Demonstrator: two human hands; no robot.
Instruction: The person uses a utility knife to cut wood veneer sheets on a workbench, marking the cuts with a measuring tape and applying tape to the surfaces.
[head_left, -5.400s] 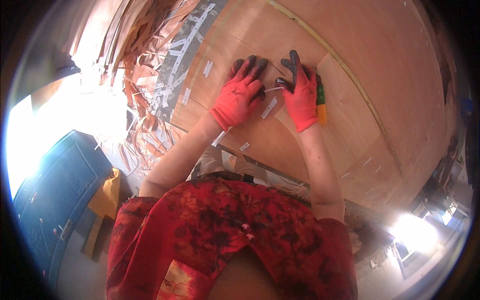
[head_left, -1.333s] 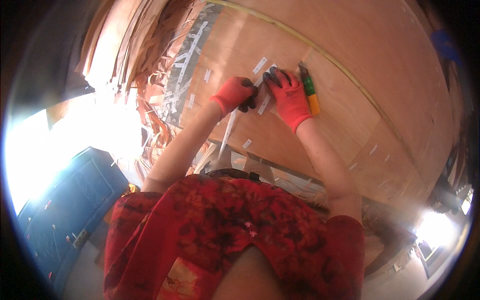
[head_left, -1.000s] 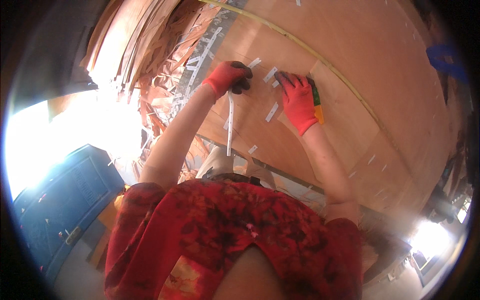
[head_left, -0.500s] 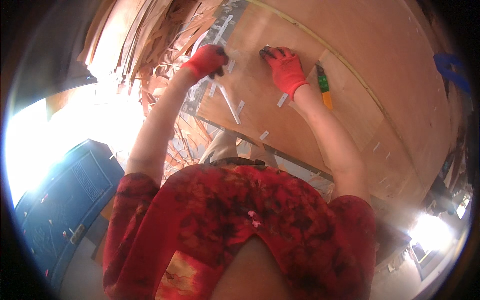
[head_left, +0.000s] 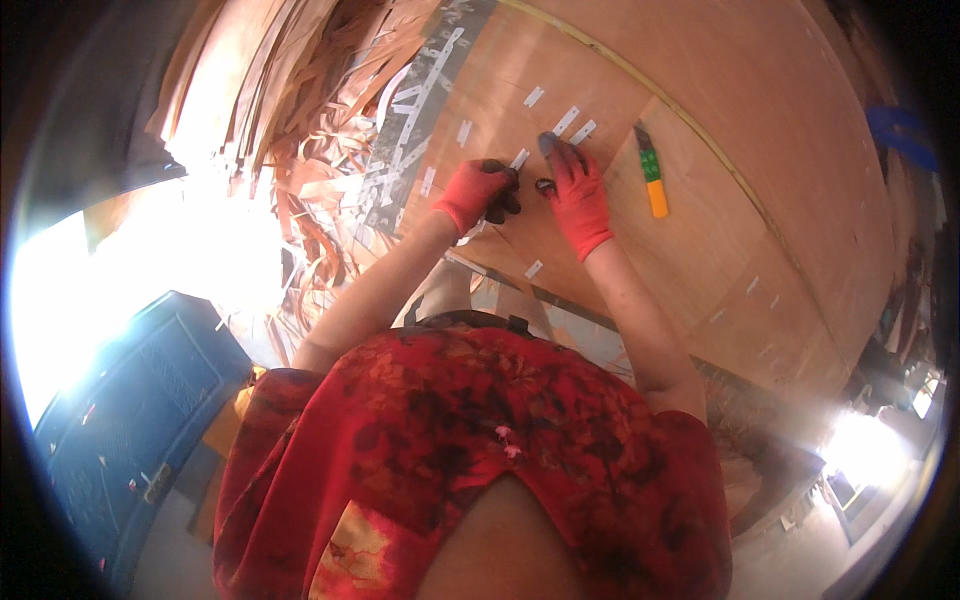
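Observation:
My left hand (head_left: pixel 482 195), in a red glove with dark fingertips, is closed over the wood veneer sheet (head_left: pixel 625 85). A short white tape piece (head_left: pixel 521 158) sticks out at its fingertips, and a bit of white shows below the hand. My right hand (head_left: pixel 574 190), gloved the same way, lies on the sheet with its fingers stretched forward and its thumb apart. Just beyond those fingers are two white tape pieces (head_left: pixel 566 121) on the veneer. A utility knife (head_left: pixel 652 175) with a green and yellow handle rests right of my right hand.
Torn veneer strips (head_left: pixel 320 160) pile up beyond the sheet's left edge, beside a grey strip (head_left: pixel 405 135) covered with tape bits. A blue plastic stool or box (head_left: pixel 140 400) stands at lower left. A yellowish cord-like line (head_left: pixel 640 75) curves across the panel.
My left hand has moved right and nearer to me, with the long white strip no longer hanging in view. My right hand has come nearer, uncovering tape pieces on the veneer.

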